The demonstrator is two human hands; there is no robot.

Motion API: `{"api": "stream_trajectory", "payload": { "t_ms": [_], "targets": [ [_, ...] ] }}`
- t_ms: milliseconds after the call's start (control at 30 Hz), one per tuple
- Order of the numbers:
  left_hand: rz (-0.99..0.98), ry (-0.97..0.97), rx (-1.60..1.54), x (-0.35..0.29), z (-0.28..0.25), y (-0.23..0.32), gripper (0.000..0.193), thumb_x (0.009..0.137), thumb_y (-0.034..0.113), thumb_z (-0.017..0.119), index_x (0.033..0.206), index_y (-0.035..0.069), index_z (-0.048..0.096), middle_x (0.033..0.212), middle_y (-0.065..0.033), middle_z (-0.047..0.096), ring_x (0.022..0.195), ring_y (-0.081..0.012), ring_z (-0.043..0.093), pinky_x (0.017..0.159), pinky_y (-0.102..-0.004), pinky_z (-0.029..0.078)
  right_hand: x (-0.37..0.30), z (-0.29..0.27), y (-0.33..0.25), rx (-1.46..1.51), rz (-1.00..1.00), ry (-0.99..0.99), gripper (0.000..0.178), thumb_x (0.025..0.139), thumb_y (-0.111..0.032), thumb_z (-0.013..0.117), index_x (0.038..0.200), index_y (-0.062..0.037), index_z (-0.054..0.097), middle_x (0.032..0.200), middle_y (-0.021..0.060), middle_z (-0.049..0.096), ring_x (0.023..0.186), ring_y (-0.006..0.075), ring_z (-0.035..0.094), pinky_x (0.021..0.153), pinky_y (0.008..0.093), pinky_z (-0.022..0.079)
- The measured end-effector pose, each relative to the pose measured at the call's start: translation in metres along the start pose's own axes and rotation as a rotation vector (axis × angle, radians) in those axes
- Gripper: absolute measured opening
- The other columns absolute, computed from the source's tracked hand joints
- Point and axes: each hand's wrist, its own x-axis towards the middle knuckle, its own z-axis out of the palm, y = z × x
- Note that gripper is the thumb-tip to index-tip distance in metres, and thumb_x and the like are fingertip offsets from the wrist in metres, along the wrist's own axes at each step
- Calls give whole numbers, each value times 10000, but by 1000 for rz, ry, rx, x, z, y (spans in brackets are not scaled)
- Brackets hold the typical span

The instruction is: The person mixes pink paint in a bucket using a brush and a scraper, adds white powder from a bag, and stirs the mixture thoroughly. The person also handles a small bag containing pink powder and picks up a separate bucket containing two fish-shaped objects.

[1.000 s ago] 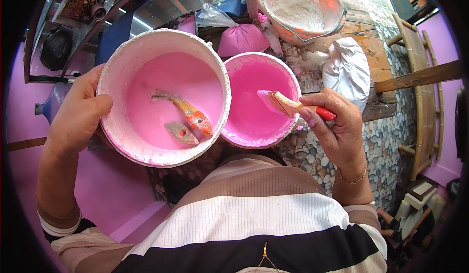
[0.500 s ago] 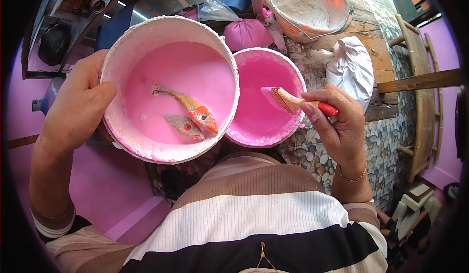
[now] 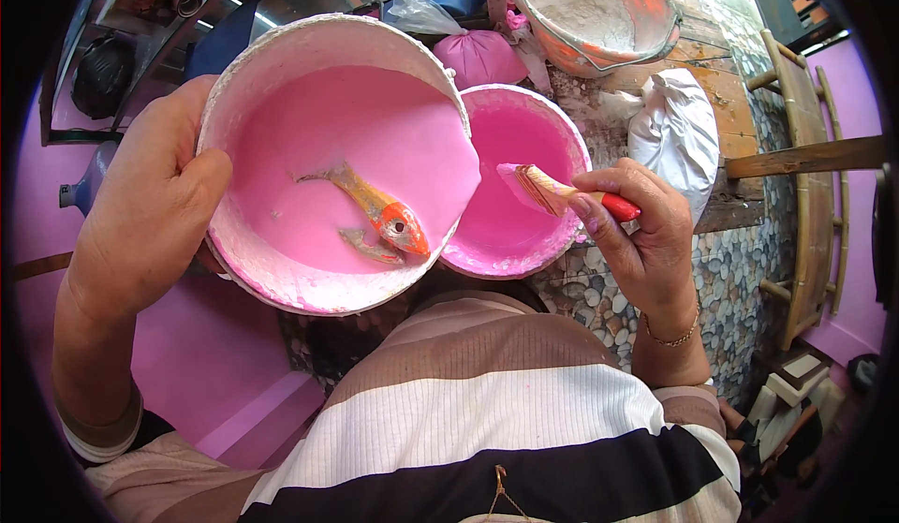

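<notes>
- A person's left hand (image 3: pixel 159 191) clutches the left rim of a round, paint-crusted white bucket (image 3: pixel 328 291), tipped rightward; pale pink liquid (image 3: pixel 346 125) reaches its right lip;
- inside that bucket, an orange-headed, yellow-bodied, fish-shaped piece (image 3: pixel 373 203) lies low and to the right; a smaller greyish piece (image 3: pixel 369 244) shows beside it, partly submerged;
- right of the bucket, the right hand (image 3: pixel 648 223) grasps a flat wooden paintbrush with a red-tipped handle (image 3: pixel 559 191);
- just right of the bucket, a second round white pail (image 3: pixel 572 134) holds brighter pink liquid, beneath the bristles.
</notes>
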Motion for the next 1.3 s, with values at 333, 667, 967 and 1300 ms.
{"api": "stream_trajectory", "payload": {
  "t_ms": [333,667,967,1300],
  "targets": [
    [55,2,33,2,-1,-5,324,803,-26,388,1079,-79,550,915,-109,641,841,-148,582,781,-281,476,-1,0,1,8,-17,1,123,818,-89,711,868,0,642,749,117,630,659,254,615,607,324,475],
    [10,-10,-129,9,-17,-36,343,796,-5,407,1096,-63,563,910,-68,646,740,-85,599,651,-226,499,2,1,4,34,36,-23,121,841,-100,701,885,3,653,751,113,627,668,223,619,606,303,475],
    [-327,-44,-462,-14,-43,-80,454,683,-14,453,1119,-46,574,847,-35,648,580,-52,588,479,-178,442,21,10,2,-114,34,-127,149,828,-126,705,905,-4,665,780,124,635,700,262,631,635,341,488],
    [-243,141,-587,-64,-71,-131,549,688,-25,449,1229,-76,521,1068,-86,634,941,-107,610,867,-223,457,67,56,5,-544,-114,-625,169,821,-181,646,845,-15,667,832,152,649,813,339,631,740,426,489]
  ]
}}
